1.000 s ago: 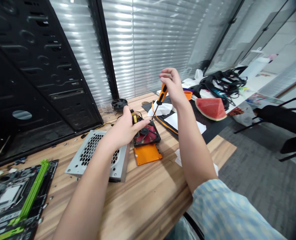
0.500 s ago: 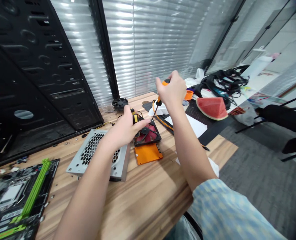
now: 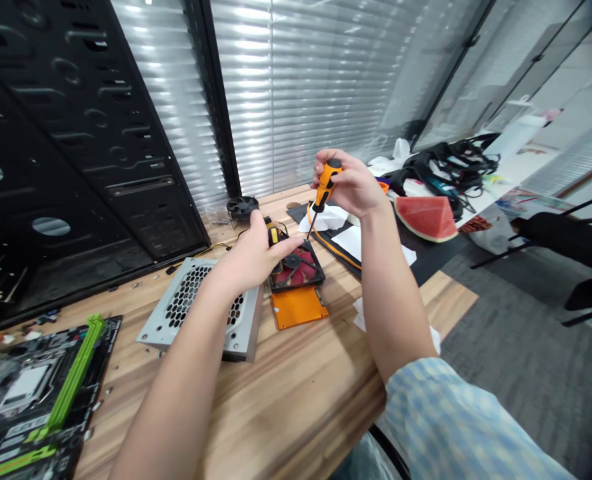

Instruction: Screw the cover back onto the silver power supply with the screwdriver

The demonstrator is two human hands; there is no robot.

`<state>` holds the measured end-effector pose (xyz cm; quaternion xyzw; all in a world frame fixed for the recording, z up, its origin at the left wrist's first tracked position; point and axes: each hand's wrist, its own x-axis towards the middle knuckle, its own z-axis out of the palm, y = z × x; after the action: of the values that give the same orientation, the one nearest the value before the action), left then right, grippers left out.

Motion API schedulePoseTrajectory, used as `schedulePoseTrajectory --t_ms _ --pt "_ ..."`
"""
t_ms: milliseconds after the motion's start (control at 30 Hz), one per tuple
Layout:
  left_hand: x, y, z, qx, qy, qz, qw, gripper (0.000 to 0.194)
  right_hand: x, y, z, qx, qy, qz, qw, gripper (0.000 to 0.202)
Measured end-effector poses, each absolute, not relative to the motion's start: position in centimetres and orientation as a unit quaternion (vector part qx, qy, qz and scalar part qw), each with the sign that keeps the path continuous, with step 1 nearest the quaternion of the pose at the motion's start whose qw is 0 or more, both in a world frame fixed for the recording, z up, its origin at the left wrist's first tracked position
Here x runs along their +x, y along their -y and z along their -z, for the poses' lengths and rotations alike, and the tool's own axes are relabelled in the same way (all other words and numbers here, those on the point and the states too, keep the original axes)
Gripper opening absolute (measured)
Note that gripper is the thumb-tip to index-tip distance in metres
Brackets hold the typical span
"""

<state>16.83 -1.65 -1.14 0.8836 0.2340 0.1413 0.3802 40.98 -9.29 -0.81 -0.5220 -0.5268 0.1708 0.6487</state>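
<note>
In my right hand (image 3: 353, 183) is an orange and black screwdriver (image 3: 329, 179). The fingers close round its handle, and its shaft slants down to the far corner of a computer fan (image 3: 301, 270) with dark red blades and a black frame. Over the fan's left side lies my left hand (image 3: 251, 260), forefinger stretched across the frame and thumb raised; its other fingers are hidden. Beyond that thumb shows a black and yellow part (image 3: 273, 233). The fan's near edge borders a flat orange drive (image 3: 300, 308). Whether the screwdriver tip sits in a screw is too small to tell.
Left of the fan lies a grey perforated metal housing (image 3: 159, 323). A motherboard (image 3: 41, 387) with green slots lies at front left, below a black computer case (image 3: 76, 133). A round black cooler (image 3: 242, 208) stands at the back. Rightward are papers (image 3: 349, 241) and a watermelon wedge (image 3: 426, 217).
My right hand has turned about the screwdriver and shifted slightly right, so the handle now shows more fully. My left hand and the fan keep their places.
</note>
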Motion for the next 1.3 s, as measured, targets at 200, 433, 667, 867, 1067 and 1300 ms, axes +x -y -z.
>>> schedulePoseTrajectory --t_ms 200,433,667,867,1067,1300 --pt "16.9 2.0 0.9 0.883 -0.223 -0.144 0.387 0.060 41.6 8.9 1.4 -0.562 0.519 -0.110 0.635 0.045" --pt "16.8 2.3 0.6 0.882 -0.245 -0.130 0.380 0.059 42.5 5.5 3.3 -0.726 0.401 0.207 0.518 0.026" --pt "16.8 1.8 0.9 0.885 -0.227 -0.149 0.378 0.057 42.6 6.3 3.2 -0.599 0.501 0.036 0.624 0.041" --pt "16.8 1.7 0.9 0.884 -0.231 -0.150 0.379 0.061 41.8 8.2 1.7 -0.481 0.511 -0.169 0.691 0.036" --pt "16.9 1.7 1.0 0.886 -0.222 -0.163 0.373 0.059 41.0 9.3 1.2 -0.455 0.532 -0.241 0.672 0.044" --pt "16.9 2.0 0.9 0.885 -0.251 -0.148 0.363 0.066 43.4 8.8 2.1 -0.596 0.507 -0.014 0.623 0.039"
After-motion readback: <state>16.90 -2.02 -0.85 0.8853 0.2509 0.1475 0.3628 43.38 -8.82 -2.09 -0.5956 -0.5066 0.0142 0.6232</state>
